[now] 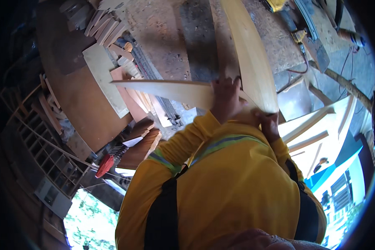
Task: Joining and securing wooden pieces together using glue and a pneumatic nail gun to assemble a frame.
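Observation:
A long pale wooden board (256, 54) runs from the far edge of the workbench (158, 37) toward my body. Across its near end lies a thin, tapered wooden strip (166, 89), its narrow tip pointing left. My left hand (227, 98) is closed around the strip's wide end, right beside the board. At the board's near right corner, my right hand (271, 124) is closed on the edge, close to my yellow jacket. Some fingers of both hands are hidden, and the spot where strip and board meet is partly covered by my left hand.
Wood offcuts (108, 29) are stacked at the far left, near a brown panel (87, 104). A yellow power tool (298, 36) sits at the far right with its cable hanging. More wooden strips rest on a white sheet (321, 129) at right. Something red (105, 164) lies at lower left.

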The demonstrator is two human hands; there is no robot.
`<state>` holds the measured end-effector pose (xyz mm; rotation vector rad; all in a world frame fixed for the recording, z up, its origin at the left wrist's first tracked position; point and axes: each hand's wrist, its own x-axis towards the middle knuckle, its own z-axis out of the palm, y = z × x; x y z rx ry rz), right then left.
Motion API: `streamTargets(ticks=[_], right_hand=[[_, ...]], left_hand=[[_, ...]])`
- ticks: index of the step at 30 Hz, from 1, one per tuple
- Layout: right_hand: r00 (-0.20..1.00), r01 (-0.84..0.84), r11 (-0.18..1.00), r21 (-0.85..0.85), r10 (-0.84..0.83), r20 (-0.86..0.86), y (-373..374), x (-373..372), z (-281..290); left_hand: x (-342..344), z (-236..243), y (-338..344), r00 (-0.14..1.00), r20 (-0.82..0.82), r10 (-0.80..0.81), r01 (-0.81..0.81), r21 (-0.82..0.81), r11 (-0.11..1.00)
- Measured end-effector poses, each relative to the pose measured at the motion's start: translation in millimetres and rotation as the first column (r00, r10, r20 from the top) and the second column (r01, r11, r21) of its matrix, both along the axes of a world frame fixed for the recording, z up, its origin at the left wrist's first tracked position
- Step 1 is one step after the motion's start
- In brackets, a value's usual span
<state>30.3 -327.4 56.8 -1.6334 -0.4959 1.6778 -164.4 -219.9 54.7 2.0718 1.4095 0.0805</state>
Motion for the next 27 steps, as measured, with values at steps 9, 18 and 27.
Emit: streamTargets(ticks=[9,18,27], right_hand=[[0.947,-0.007,0.995,0.099,0.039,-0.320,49,14,-29],[0.920,-0.382,0.883,0.274,0.392,0.020,191,-58,-85],[0.940,-0.339,0.920,0.196,0.322,0.116,194,-75,-79]], left_hand=[[-41,-3,-37,0.945,0.103,0.312,-0.318,0.053,0.947],[-111,-27,41,0.872,-0.036,0.488,-0.489,-0.008,0.872],[-72,-55,87,0.991,0.102,0.081,-0.125,0.572,0.811]])
